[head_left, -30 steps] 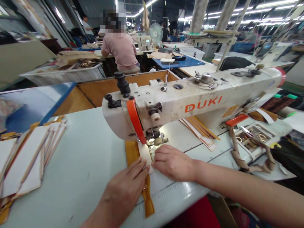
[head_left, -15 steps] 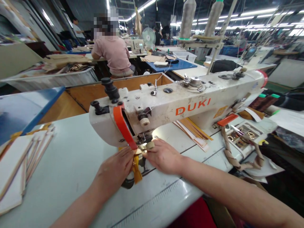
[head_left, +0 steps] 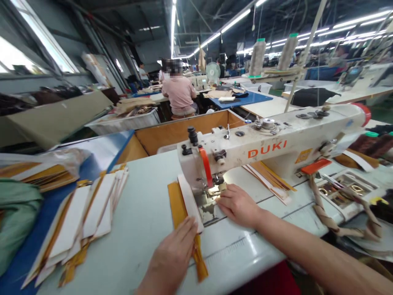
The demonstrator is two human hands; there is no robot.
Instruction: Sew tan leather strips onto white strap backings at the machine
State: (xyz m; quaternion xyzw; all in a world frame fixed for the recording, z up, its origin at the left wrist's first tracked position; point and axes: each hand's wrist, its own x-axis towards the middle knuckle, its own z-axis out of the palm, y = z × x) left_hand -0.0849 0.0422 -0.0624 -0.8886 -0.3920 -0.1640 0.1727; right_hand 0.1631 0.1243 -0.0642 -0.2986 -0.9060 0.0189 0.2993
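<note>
A white DUKI sewing machine (head_left: 276,147) stands on the pale table (head_left: 138,229). A mustard zipper strip with a white piece stitched along it (head_left: 181,205) lies left of the needle, its tail running toward the table's front edge. My left hand (head_left: 175,254) lies flat on the near end of that strip, fingers stretched out. My right hand (head_left: 238,205) rests on the table just right of the presser foot (head_left: 215,190), fingertips at the foot, fingers curled loosely and holding nothing I can see.
A fanned stack of white and mustard pieces (head_left: 82,221) lies at the left. Green cloth (head_left: 15,217) sits at the far left. More strips (head_left: 270,180) lie behind the machine arm. A tray of metal rings (head_left: 346,190) and a braided cord (head_left: 325,213) are at the right. A person in pink (head_left: 179,94) sits ahead.
Both hands drew back from the needle. The zipper strip, bunched at the foot half a second ago, now lies flat left of the needle under my left hand. The view swung left.
</note>
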